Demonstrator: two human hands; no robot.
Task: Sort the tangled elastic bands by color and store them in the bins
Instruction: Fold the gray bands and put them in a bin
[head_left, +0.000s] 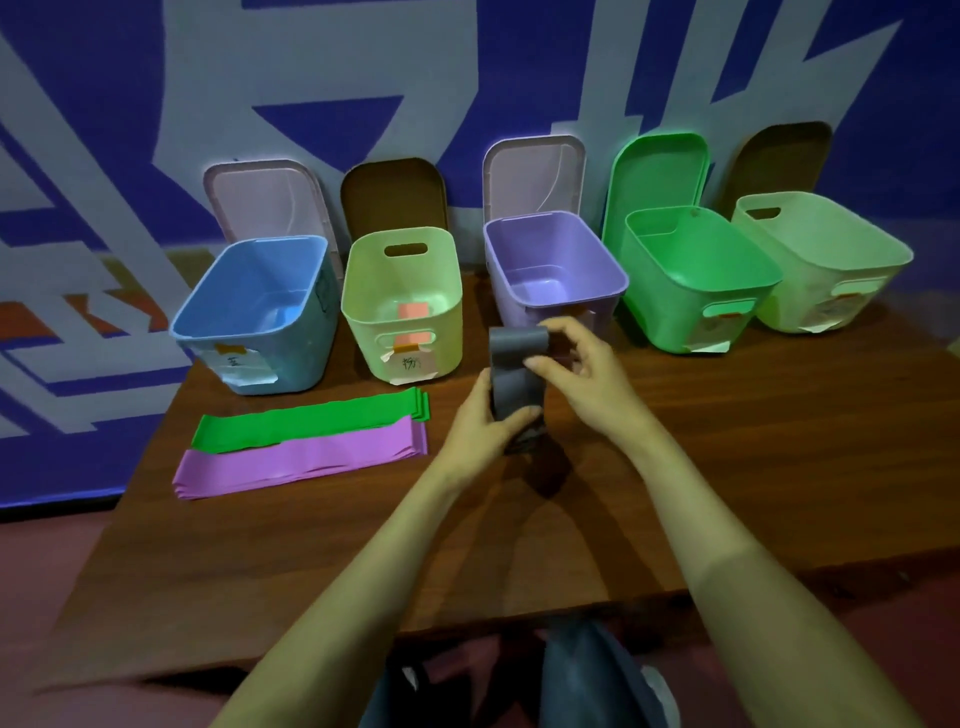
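Over table (727, 447), grey band (516, 387) lengthwise toward purple bin (550, 244)

5 bins (550, 244) along table (727, 441) rear; band stacks (301, 460) before L bins.

Beyond the fingers (551, 364), a blue-and-grey painted wall (467, 62) — beneath them a dark wooden table (727, 467); floor (52, 571) reddish, perhaps carpet.

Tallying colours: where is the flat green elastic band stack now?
Head view: the green elastic bands lie left on the wooden table, between the blue plastic bin and the purple elastic bands.
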